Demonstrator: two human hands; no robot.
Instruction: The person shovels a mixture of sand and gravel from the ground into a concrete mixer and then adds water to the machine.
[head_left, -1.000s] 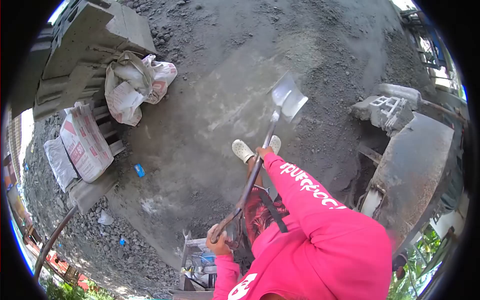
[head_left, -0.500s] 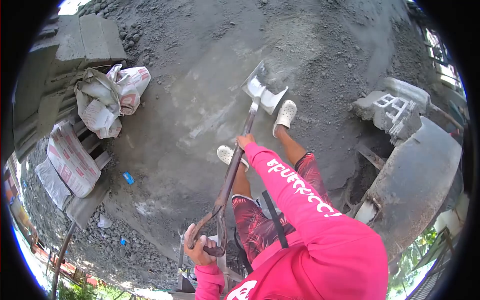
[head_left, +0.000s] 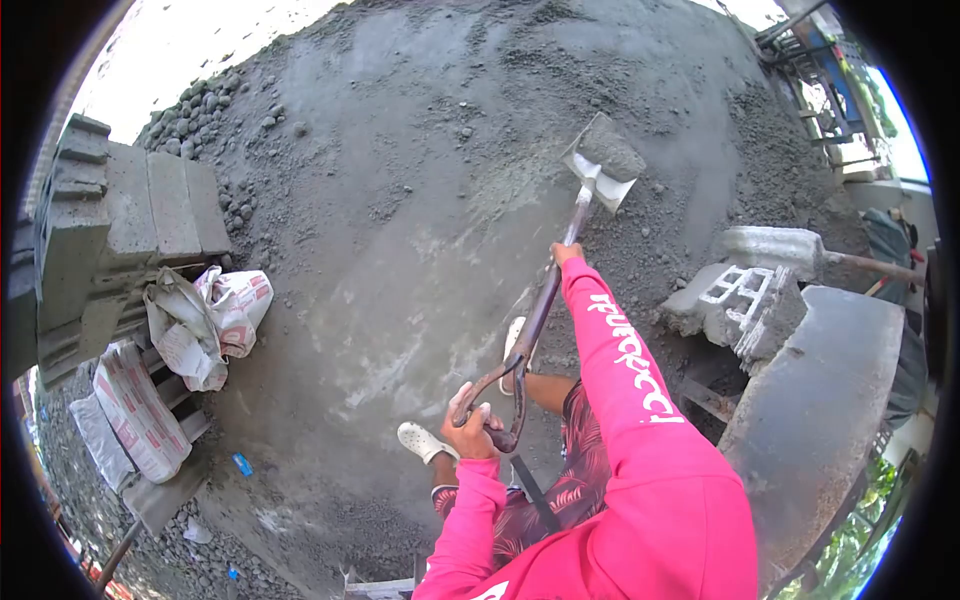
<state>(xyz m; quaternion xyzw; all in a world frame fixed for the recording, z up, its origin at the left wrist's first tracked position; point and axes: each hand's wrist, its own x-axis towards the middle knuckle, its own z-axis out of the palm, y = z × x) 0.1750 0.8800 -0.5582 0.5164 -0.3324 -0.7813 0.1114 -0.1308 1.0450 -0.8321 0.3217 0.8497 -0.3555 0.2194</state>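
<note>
A long-handled shovel point(head_left: 540, 308) stretches forward from my body, its D-shaped grip near me and its metal blade far out. My left hand point(head_left: 470, 432) is closed around the D-grip. Farther up, my right hand point(head_left: 566, 254) wraps the shaft below the blade. On the blade lies a heap of grey sandy material point(head_left: 612, 152). The blade is at the grey sand and gravel point(head_left: 545, 185) spread over the ground; whether it touches cannot be told.
Concrete blocks point(head_left: 170, 205) are stacked at the left, beside crumpled cement bags point(head_left: 235, 310) and a flat-lying bag point(head_left: 140, 410). To the right stand a metal sheet point(head_left: 820, 390), a broken concrete piece point(head_left: 745, 300) and another shovel point(head_left: 775, 248). Stones point(head_left: 190, 115) lie at upper left.
The shovel has moved forward and right with both hands still on it. Its blade, mostly bare before, now carries grey material. My feet and view have shifted too.
</note>
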